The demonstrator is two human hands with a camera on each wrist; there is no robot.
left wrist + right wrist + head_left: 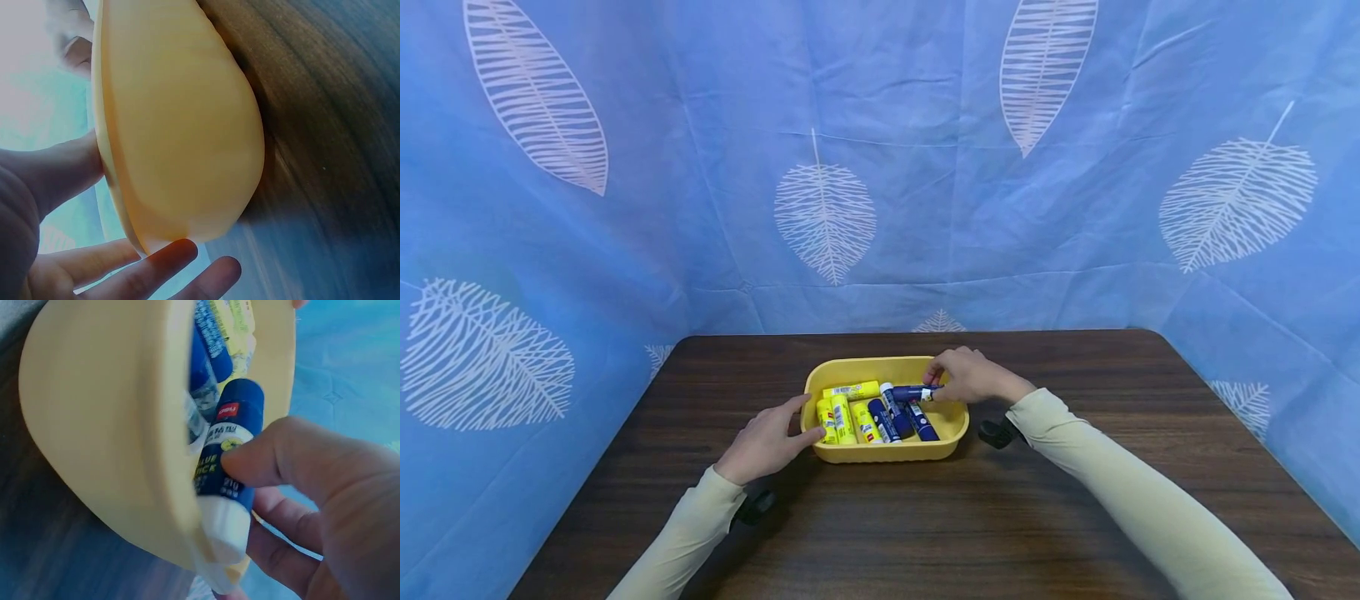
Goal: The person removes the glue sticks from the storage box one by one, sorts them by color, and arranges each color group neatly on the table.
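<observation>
A yellow plastic basket (887, 452) holds several yellow glue sticks (844, 418) on its left side and several dark blue glue sticks (883, 421) toward the right. My right hand (968, 375) pinches a blue glue stick (228, 434) with a white end, thumb on its label, inside the basket's right end. In the head view this stick lies roughly level above the others. My left hand (767, 442) touches the basket's left end, its thumb at the rim and its fingers spread, fairly straight, against the outer wall (181, 125).
The basket stands on a dark brown wooden table (880, 525). Behind and beside the table hangs a blue cloth (910, 208) with white leaf prints. A small black device (996, 433) sits at the right wrist, another (754, 506) at the left.
</observation>
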